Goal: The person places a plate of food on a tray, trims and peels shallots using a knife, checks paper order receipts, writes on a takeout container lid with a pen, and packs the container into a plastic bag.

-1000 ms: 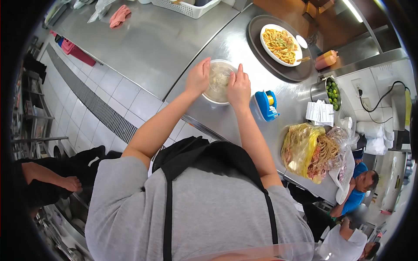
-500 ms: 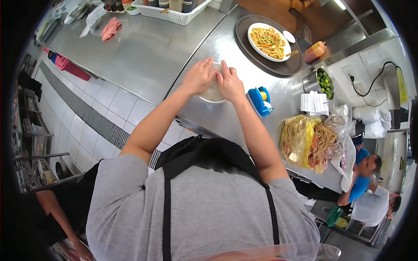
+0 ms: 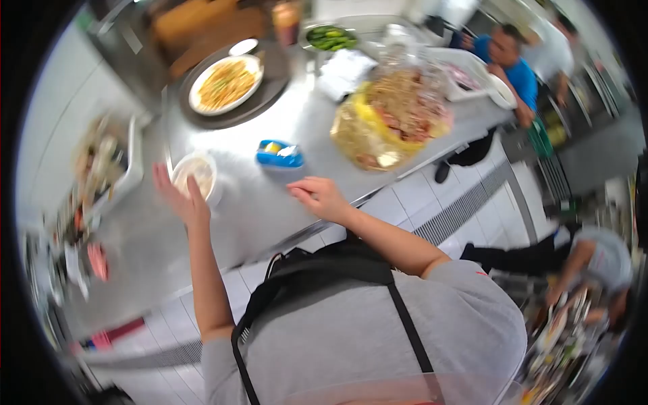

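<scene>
A round white tub [image 3: 202, 169] with a pale, translucent top stands on the steel counter [image 3: 250, 223]. My left hand [image 3: 181, 194] is at its near left side, fingers apart, overlapping its edge in view; whether it touches the tub is unclear. Away from the tub, my right hand [image 3: 320, 198] is over the counter's front edge, fingers curled together; I cannot make out anything in them. The blue tape dispenser [image 3: 279, 154] is just beyond my right hand, left of a yellow plastic bag [image 3: 368, 131] with noodles.
A plate of noodles [image 3: 226, 82] is on a dark round tray [image 3: 273, 91]. Behind are a pot of green fruit [image 3: 329, 38], papers [image 3: 345, 73] and a sauce bottle [image 3: 286, 23]. A pink cloth [image 3: 98, 261] lies left. Co-workers [image 3: 506, 61] are at the right.
The view has swung to the right. My hands, earlier together over the tub, are now apart; the right one has left the tub and moved toward the tape dispenser.
</scene>
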Demonstrator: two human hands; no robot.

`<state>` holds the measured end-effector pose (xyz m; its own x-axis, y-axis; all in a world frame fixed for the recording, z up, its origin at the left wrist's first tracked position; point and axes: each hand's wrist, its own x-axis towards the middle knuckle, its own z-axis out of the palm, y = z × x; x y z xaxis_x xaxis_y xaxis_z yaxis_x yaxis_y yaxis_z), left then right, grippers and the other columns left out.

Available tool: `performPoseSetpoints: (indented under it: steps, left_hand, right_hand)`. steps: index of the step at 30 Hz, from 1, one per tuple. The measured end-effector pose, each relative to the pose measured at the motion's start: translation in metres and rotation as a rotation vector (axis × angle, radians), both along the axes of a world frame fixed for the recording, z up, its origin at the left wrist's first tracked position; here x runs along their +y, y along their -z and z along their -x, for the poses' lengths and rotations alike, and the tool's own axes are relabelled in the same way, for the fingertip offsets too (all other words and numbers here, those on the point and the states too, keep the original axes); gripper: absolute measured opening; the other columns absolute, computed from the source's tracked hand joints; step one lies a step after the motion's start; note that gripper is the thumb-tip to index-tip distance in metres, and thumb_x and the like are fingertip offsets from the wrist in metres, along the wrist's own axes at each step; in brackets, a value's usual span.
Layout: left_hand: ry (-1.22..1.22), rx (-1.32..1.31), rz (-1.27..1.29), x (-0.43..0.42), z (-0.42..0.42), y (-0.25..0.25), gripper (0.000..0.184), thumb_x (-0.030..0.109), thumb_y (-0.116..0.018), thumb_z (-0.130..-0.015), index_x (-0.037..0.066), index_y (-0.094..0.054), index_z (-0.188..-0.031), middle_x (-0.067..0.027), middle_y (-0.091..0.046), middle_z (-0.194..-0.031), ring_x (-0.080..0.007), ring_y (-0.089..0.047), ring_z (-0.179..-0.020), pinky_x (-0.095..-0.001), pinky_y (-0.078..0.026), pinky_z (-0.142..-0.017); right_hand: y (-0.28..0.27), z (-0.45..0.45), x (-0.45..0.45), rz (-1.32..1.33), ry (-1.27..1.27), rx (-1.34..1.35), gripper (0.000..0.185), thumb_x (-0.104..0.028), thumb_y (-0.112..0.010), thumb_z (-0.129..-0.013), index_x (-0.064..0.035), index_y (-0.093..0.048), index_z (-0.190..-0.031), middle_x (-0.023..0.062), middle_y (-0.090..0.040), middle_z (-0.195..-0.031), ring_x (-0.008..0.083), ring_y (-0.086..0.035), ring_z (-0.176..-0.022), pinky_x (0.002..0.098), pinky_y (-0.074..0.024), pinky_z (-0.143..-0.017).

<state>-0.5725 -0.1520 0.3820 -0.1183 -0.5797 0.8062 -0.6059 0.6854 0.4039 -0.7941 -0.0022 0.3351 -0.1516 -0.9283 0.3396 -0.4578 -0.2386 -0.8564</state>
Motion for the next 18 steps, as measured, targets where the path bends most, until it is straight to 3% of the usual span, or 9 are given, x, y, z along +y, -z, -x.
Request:
performPoseSetpoints:
  steps: [1,3,5,8,9,11,14,17,18]
  left_hand:
    - [0.064,0.013,-0.006,0.007,0.013,-0.001,0.053,0.024,-0.046,-0.084,-0.002,-0.028,-0.126,-0.0222,-0.025,-0.132,-0.0352,-0.024,-0.122,-0.0428,-0.021,-0.099]
    - [0.173,0.019,-0.007,0.018,0.042,-0.003,0.052,0.022,-0.047,-0.083,-0.003,-0.028,-0.125,-0.0221,-0.025,-0.132,-0.0351,-0.025,-0.122,-0.0433,-0.021,-0.099]
    - [0.252,0.017,-0.004,0.029,0.065,-0.002,0.051,0.019,-0.047,-0.083,-0.003,-0.028,-0.125,-0.0218,-0.026,-0.131,-0.0349,-0.025,-0.122,-0.0443,-0.020,-0.099]
    - [0.387,-0.003,0.006,0.047,0.104,-0.011,0.051,0.013,-0.050,-0.081,-0.005,-0.029,-0.123,-0.0204,-0.027,-0.131,-0.0332,-0.026,-0.122,-0.0432,-0.020,-0.100]
    - [0.418,-0.018,0.005,0.057,0.117,-0.016,0.051,0.012,-0.051,-0.080,-0.005,-0.029,-0.123,-0.0199,-0.027,-0.131,-0.0325,-0.027,-0.122,-0.0421,-0.020,-0.100]
    - [0.479,-0.075,0.037,0.072,0.143,-0.024,0.049,0.009,-0.052,-0.078,-0.004,-0.033,-0.121,-0.0205,-0.032,-0.128,-0.0335,-0.029,-0.120,-0.0440,-0.019,-0.100]
    - [0.549,-0.082,0.044,0.093,0.186,-0.031,0.041,0.007,-0.055,-0.075,-0.001,-0.043,-0.113,-0.0194,-0.037,-0.125,-0.0343,-0.033,-0.118,-0.0481,-0.019,-0.100]
    - [0.568,-0.169,-0.009,0.112,0.225,-0.032,0.039,0.004,-0.055,-0.073,0.001,-0.046,-0.111,-0.0181,-0.038,-0.125,-0.0348,-0.035,-0.117,-0.0492,-0.019,-0.099]
    - [0.520,-0.153,0.011,0.122,0.240,-0.036,0.034,-0.001,-0.054,-0.071,0.002,-0.052,-0.105,-0.0170,-0.046,-0.116,-0.0330,-0.044,-0.109,-0.0441,-0.029,-0.095]
  right_hand:
    - [0.005,0.022,0.017,0.048,0.129,-0.035,0.014,-0.013,-0.056,-0.079,-0.0037,-0.063,-0.086,0.0078,-0.058,-0.064,0.0155,-0.054,-0.055,0.0270,-0.0419,-0.052]
    - [0.014,0.067,0.057,-0.050,0.433,-0.309,0.014,-0.012,-0.054,-0.080,-0.0032,-0.062,-0.088,0.0073,-0.055,-0.061,0.0106,-0.051,-0.053,0.0257,-0.0405,-0.049]
    - [0.024,0.113,0.091,0.038,0.765,-0.419,0.015,-0.010,-0.052,-0.081,-0.0029,-0.061,-0.090,0.0053,-0.052,-0.056,0.0090,-0.047,-0.050,0.0264,-0.0399,-0.048]
    - [0.026,0.196,0.120,0.165,1.116,0.082,0.016,-0.007,-0.050,-0.081,-0.0020,-0.060,-0.093,0.0065,-0.054,-0.066,0.0134,-0.051,-0.058,0.0263,-0.0413,-0.054]
    - [0.024,0.225,0.122,0.288,1.160,0.274,0.017,-0.008,-0.049,-0.082,-0.0021,-0.059,-0.094,0.0060,-0.054,-0.069,0.0135,-0.051,-0.061,0.0251,-0.0413,-0.055]
    - [0.009,0.278,0.121,0.306,1.159,0.385,0.019,-0.005,-0.048,-0.077,-0.0038,-0.060,-0.092,0.0146,-0.056,-0.079,0.0278,-0.055,-0.074,0.0321,-0.0437,-0.067]
    - [0.027,0.364,0.091,0.141,0.942,0.517,0.023,-0.012,-0.048,-0.079,-0.0079,-0.057,-0.100,0.0149,-0.055,-0.090,0.0322,-0.053,-0.085,0.0386,-0.0441,-0.073]
    - [0.051,0.396,0.070,-0.375,0.837,0.732,0.031,-0.019,-0.049,-0.079,-0.0113,-0.050,-0.110,0.0175,-0.048,-0.107,0.0366,-0.047,-0.098,0.0454,-0.0422,-0.077]
    - [0.068,0.391,0.077,-0.316,0.832,0.844,0.038,-0.024,-0.051,-0.078,-0.0137,-0.044,-0.115,0.0208,-0.040,-0.116,0.0401,-0.041,-0.105,0.0483,-0.0396,-0.079]
